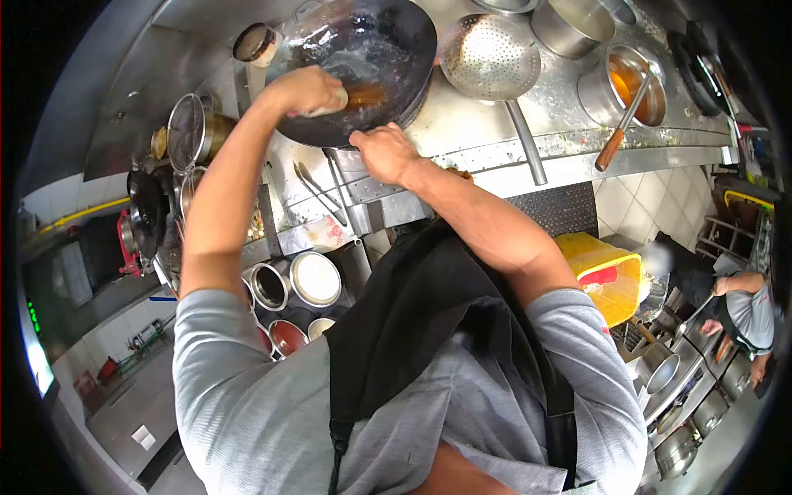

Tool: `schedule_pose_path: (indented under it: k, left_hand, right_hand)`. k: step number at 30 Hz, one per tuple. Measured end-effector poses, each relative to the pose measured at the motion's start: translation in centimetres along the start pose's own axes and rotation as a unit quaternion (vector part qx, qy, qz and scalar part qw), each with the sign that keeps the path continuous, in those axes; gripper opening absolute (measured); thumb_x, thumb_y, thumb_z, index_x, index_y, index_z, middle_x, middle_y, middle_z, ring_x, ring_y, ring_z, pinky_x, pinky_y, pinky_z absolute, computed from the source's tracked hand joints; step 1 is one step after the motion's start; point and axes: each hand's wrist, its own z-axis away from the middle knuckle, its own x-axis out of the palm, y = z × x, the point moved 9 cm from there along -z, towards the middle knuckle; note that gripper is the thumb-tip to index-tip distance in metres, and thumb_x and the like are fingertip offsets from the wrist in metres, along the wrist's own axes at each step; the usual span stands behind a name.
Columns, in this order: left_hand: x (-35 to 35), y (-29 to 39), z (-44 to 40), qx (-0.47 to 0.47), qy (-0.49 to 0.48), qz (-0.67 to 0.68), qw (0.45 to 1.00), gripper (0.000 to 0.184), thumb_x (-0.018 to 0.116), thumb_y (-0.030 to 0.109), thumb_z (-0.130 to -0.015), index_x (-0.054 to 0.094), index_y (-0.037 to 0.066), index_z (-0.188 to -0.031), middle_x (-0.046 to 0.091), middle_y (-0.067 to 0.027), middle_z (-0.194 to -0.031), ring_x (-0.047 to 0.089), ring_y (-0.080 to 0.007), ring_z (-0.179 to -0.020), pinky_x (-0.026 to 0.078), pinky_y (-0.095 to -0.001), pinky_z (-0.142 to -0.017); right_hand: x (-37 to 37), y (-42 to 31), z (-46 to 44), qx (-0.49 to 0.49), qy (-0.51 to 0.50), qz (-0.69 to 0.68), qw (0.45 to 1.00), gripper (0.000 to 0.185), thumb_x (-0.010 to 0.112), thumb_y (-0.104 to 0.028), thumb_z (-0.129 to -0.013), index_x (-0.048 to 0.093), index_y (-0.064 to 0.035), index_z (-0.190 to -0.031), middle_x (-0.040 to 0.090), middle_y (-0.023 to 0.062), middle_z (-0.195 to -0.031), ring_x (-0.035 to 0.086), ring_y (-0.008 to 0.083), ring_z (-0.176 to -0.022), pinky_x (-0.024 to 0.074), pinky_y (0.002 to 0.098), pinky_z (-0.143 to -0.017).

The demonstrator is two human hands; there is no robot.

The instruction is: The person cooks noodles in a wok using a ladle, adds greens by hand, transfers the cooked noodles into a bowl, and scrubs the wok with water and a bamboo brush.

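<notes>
A large dark wok (396, 49) with wet, foamy liquid inside sits on the steel range at the top. My left hand (309, 91) is closed round the pale handle of a brush (365, 96), whose brown bristles touch the wok's inner surface. My right hand (384, 153) grips the wok's near rim, fingers curled over the edge; any cloth beneath them cannot be made out. Right of the wok lies a perforated strainer (491, 58) with its long handle pointing toward me.
A pot of orange liquid (623, 87) with a wooden-handled ladle, a steel pot (573, 25), tongs (318, 190) and a yellow bin (606, 276) surround the range. Containers (315, 279) stand at lower left. Another person (747, 309) works at far right.
</notes>
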Motion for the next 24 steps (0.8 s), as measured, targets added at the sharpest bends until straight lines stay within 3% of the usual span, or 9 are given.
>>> schedule_pose_path:
  k: [2,6,9,10,14,16,18,21,24]
  left_hand:
    - [0.9,-3.5,-6.0,-0.070,0.035,-0.009,0.997,0.066,0.076,0.037,-0.080,0.066,0.010,-0.139,0.072,-0.0101,-0.083,0.062,-0.0221,-0.053,0.051,-0.0353,-0.044]
    - [-0.8,-1.9,-5.2,-0.015,-0.049,0.000,0.999,0.062,0.075,0.037,-0.080,0.068,0.011,-0.136,0.074,-0.0123,-0.090,0.068,-0.0235,-0.068,0.055,-0.0386,-0.047]
    - [-1.1,1.2,0.2,0.031,-0.148,-0.211,0.966,0.059,0.073,0.036,-0.081,0.069,0.008,-0.133,0.077,-0.0151,-0.098,0.072,-0.0285,-0.075,0.059,-0.0410,-0.055]
    - [-1.6,1.5,0.8,0.008,-0.118,-0.269,0.956,0.051,0.069,0.032,-0.084,0.072,0.007,-0.128,0.076,-0.0179,-0.112,0.074,-0.0343,-0.087,0.061,-0.0415,-0.068]
    - [-2.3,-7.9,-9.9,-0.076,0.072,-0.228,0.968,0.038,0.062,0.027,-0.087,0.076,0.012,-0.118,0.074,-0.0195,-0.116,0.073,-0.0371,-0.097,0.060,-0.0400,-0.082]
    - [-0.2,-7.5,-11.1,0.045,-0.098,-0.302,0.947,0.037,0.062,0.028,-0.086,0.077,0.011,-0.116,0.075,-0.0200,-0.113,0.073,-0.0389,-0.100,0.059,-0.0429,-0.086]
    - [-1.5,-3.7,-4.4,-0.066,-0.170,-0.219,0.959,0.035,0.061,0.030,-0.086,0.078,0.010,-0.110,0.075,-0.0185,-0.112,0.071,-0.0411,-0.104,0.057,-0.0473,-0.091]
    - [-1.0,-1.6,-3.7,-0.032,-0.065,-0.359,0.931,0.036,0.061,0.031,-0.085,0.078,0.013,-0.113,0.075,-0.0178,-0.112,0.072,-0.0407,-0.103,0.057,-0.0474,-0.091]
    - [-1.0,-6.6,-9.0,-0.072,0.089,-0.250,0.961,0.041,0.059,0.034,-0.086,0.075,0.018,-0.120,0.074,-0.0188,-0.114,0.071,-0.0408,-0.107,0.056,-0.0484,-0.093]
  right_hand:
    - [0.1,-0.1,-0.1,0.011,-0.006,0.010,1.000,0.016,0.055,-0.006,-0.087,0.064,-0.0058,-0.100,0.074,0.0158,-0.090,0.071,0.0369,-0.093,0.0481,0.0489,-0.087]
    - [0.1,-0.5,0.5,0.001,-0.010,0.008,1.000,0.018,0.054,-0.005,-0.087,0.065,-0.0056,-0.101,0.075,0.0163,-0.094,0.071,0.0360,-0.097,0.0478,0.0481,-0.089]
    - [0.0,0.1,-0.2,0.017,-0.029,0.007,0.999,0.020,0.054,-0.005,-0.087,0.066,-0.0059,-0.102,0.075,0.0167,-0.098,0.071,0.0351,-0.101,0.0473,0.0474,-0.092]
    - [0.0,0.1,-0.2,0.025,-0.034,0.004,0.999,0.020,0.054,-0.005,-0.087,0.066,-0.0060,-0.103,0.075,0.0166,-0.098,0.071,0.0351,-0.101,0.0473,0.0475,-0.092]
    - [0.2,0.3,-0.4,0.018,-0.038,0.007,0.999,0.022,0.055,-0.007,-0.087,0.065,-0.0064,-0.107,0.075,0.0169,-0.096,0.071,0.0349,-0.100,0.0470,0.0477,-0.093]
    - [0.6,0.3,0.5,0.016,-0.038,0.007,0.999,0.022,0.055,-0.008,-0.087,0.065,-0.0067,-0.106,0.075,0.0173,-0.095,0.071,0.0349,-0.100,0.0469,0.0476,-0.093]
    - [0.2,0.4,0.1,0.011,-0.033,0.009,0.999,0.022,0.055,-0.008,-0.086,0.066,-0.0070,-0.106,0.075,0.0178,-0.095,0.071,0.0349,-0.099,0.0469,0.0473,-0.093]
    - [-0.2,0.3,0.2,0.027,-0.040,0.012,0.999,0.022,0.056,-0.008,-0.086,0.066,-0.0069,-0.105,0.075,0.0180,-0.094,0.071,0.0355,-0.099,0.0470,0.0472,-0.093]
    - [0.2,0.6,0.1,0.016,-0.037,0.006,0.999,0.022,0.056,-0.008,-0.086,0.066,-0.0070,-0.105,0.075,0.0176,-0.094,0.071,0.0356,-0.100,0.0467,0.0470,-0.093]
